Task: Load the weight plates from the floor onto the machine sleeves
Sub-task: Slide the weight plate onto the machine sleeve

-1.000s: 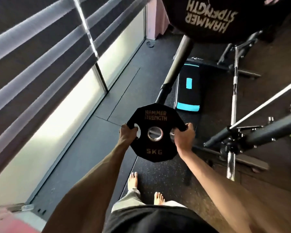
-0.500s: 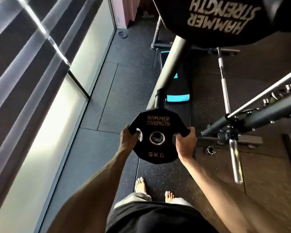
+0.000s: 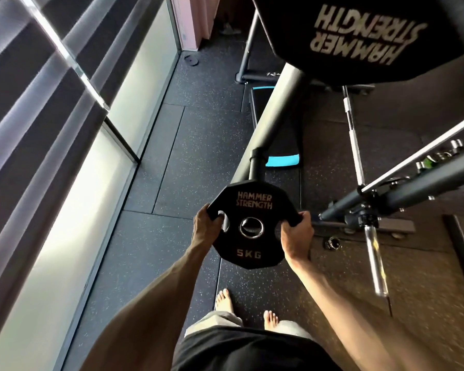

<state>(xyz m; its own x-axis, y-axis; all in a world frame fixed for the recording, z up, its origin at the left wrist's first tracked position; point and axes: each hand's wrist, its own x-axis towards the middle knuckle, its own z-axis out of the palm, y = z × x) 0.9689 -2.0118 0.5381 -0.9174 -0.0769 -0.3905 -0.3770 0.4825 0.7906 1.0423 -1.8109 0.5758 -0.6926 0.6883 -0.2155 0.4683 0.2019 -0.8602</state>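
Note:
I hold a black 5 kg Hammer Strength plate [image 3: 252, 207] at waist height, its face toward me, its steel-ringed hole in the middle. My left hand [image 3: 205, 228] grips its left grip slot and my right hand [image 3: 296, 236] grips the right one. The machine's black sleeve [image 3: 256, 167] ends just behind the plate's upper edge and runs up and away to a large black plate [image 3: 359, 36] loaded at the top of the view. Whether the sleeve's tip has entered the hole is hidden by the plate.
A window wall with blinds [image 3: 51, 129] runs along the left. A black and cyan step platform [image 3: 281, 153] lies on the rubber floor behind the sleeve. A chrome bar [image 3: 356, 153] and grey machine arms [image 3: 413, 194] stand to the right. My bare feet [image 3: 225, 301] are below.
The plate has stayed in both hands at about the same height. My view has swung left and closer, so the sleeve's end now sits right behind the plate's top edge.

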